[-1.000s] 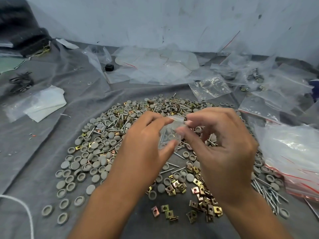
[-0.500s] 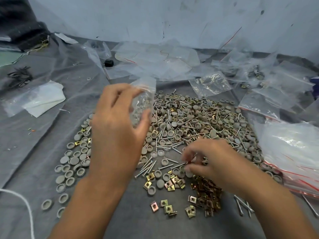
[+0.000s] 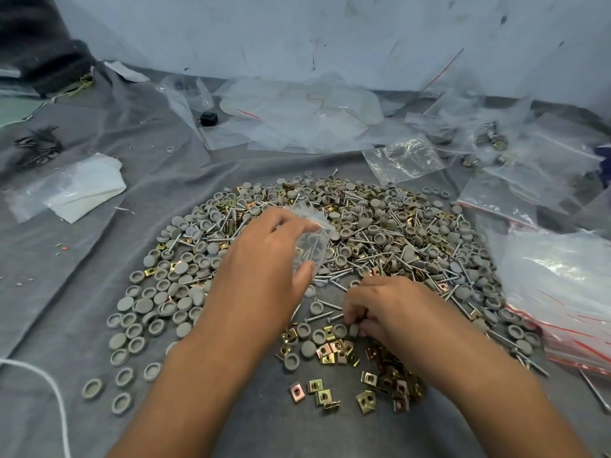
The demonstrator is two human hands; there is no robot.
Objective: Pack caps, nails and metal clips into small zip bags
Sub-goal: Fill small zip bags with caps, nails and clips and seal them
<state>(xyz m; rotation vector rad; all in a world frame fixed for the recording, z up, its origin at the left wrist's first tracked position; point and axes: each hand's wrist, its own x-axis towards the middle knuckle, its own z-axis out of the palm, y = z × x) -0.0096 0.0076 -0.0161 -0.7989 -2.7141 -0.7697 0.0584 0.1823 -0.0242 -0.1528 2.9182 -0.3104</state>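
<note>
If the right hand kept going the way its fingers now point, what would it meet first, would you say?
The right hand points down and left at the cloth; its fingertips seem already at a grey cap, with brass clips just beyond. Depth is hard to judge.

The left hand [image 3: 261, 276] covers part of the small bag [image 3: 310, 246], and what is inside looks blurry. The right hand [image 3: 390, 312] hides its own fingertips. The white cord [image 3: 49, 388] runs off the bottom edge.
</note>
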